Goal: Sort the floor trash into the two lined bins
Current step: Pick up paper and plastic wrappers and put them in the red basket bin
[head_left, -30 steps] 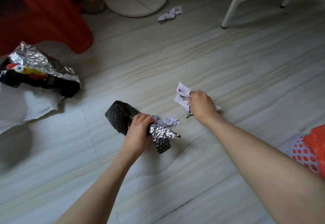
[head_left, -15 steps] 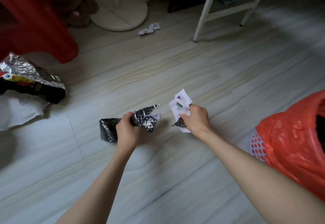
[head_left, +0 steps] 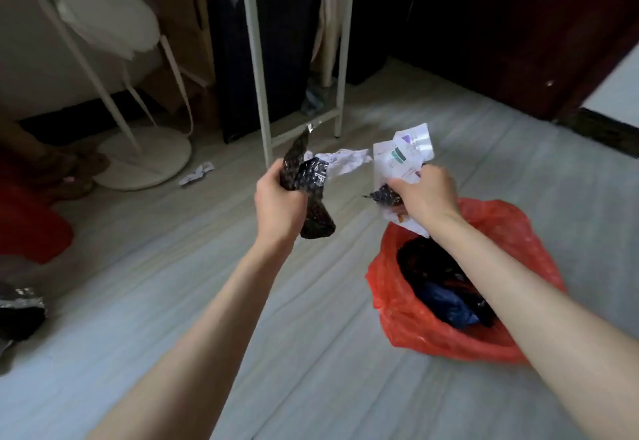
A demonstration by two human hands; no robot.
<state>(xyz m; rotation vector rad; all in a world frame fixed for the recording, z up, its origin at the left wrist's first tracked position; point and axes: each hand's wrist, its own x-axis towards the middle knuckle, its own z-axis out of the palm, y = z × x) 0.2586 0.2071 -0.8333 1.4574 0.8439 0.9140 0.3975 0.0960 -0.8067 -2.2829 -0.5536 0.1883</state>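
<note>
My left hand (head_left: 281,203) grips a crumpled dark foil wrapper (head_left: 311,177) together with a white crumpled paper (head_left: 340,159), held above the floor. My right hand (head_left: 423,196) grips a white printed packet (head_left: 403,156) and a small dark foil scrap (head_left: 383,194), just above the far rim of the bin lined with a red bag (head_left: 484,329). Dark and blue trash lies inside that bin. A crumpled white paper (head_left: 196,174) lies on the floor near the fan base.
A white fan base (head_left: 148,159) and its pole stand at the back left. White rack legs (head_left: 262,94) rise behind my hands. A red object (head_left: 31,228) sits at the left edge, and a silver and black foil bag (head_left: 19,311) lies at the lower left.
Both hands have lifted their trash off the floor and moved right toward the red-lined bin. The view has swung up and right, bringing the bin's opening into sight.
</note>
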